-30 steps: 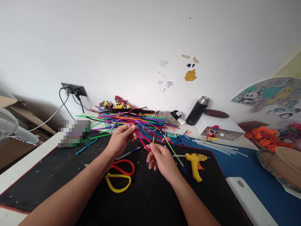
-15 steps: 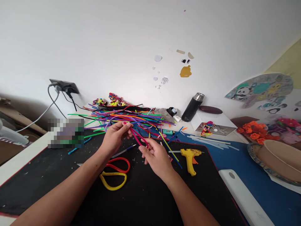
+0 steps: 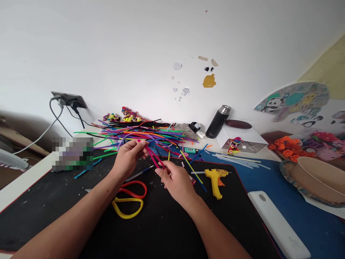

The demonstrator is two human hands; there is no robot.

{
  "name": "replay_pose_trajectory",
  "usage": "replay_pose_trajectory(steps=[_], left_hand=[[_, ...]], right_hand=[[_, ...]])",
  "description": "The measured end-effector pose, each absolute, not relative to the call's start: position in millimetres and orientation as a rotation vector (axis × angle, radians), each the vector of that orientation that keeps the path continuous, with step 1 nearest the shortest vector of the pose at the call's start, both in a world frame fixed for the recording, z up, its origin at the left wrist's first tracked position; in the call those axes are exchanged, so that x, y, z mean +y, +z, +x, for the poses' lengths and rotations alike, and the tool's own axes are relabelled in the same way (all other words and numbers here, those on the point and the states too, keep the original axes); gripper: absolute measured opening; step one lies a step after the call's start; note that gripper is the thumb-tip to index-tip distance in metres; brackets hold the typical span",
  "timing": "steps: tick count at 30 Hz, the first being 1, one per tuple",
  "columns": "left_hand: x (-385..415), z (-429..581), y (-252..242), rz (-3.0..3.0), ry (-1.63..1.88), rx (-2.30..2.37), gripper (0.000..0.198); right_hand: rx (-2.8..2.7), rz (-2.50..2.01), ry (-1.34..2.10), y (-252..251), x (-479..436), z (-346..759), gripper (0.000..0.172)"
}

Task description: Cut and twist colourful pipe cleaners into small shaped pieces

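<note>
A bent magenta pipe cleaner (image 3: 154, 157) stretches in narrow strands between my two hands, above the black mat (image 3: 161, 223). My left hand (image 3: 131, 155) pinches its upper left end between thumb and fingers. At the lower right end, my right hand (image 3: 175, 178) grips the strands, with its fingertips partly hidden. Under my left wrist lie scissors with one red and one yellow handle (image 3: 128, 208), their blades mostly covered by my forearm. A pen (image 3: 140, 173) rests just behind the scissors.
Behind my hands spreads a pile of coloured pipe cleaners (image 3: 151, 135). A yellow glue gun (image 3: 216, 181) lies right of my right hand. Farther back stand a black thermos (image 3: 217, 122) and a small pipe-cleaner figure (image 3: 235, 145). A white device (image 3: 279, 225) lies at the right.
My right hand has moved slightly left and closer to my left hand, and the magenta strands between them look straighter and closer together. The whole view has shifted a little.
</note>
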State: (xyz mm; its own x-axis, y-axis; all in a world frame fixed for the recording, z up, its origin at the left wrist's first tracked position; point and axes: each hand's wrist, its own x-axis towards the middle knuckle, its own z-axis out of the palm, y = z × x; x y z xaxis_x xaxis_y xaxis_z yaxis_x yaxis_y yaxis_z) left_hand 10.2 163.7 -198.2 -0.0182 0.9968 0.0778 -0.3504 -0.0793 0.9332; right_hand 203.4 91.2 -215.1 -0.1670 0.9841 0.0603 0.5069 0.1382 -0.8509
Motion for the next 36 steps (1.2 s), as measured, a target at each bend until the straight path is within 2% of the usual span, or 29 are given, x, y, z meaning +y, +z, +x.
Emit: replay_pose_trajectory(steps=[18,27,36], left_hand=[[161.7,12.4,-196.2,0.990,1.442,0.901,0.040],[160.9,12.2,-196.1,0.997,1.453,0.889,0.039],[161.2,11.4,-195.8,0.963,1.480,0.868,0.042]], right_hand=[[-1.672,-1.356,1.102,-219.3,94.7,204.1,0.026],[-1.590,-1.369,1.191,-214.9,93.5,203.2,0.027],[-1.541,-1.361,1.208,-218.3,95.1,204.9,0.038]])
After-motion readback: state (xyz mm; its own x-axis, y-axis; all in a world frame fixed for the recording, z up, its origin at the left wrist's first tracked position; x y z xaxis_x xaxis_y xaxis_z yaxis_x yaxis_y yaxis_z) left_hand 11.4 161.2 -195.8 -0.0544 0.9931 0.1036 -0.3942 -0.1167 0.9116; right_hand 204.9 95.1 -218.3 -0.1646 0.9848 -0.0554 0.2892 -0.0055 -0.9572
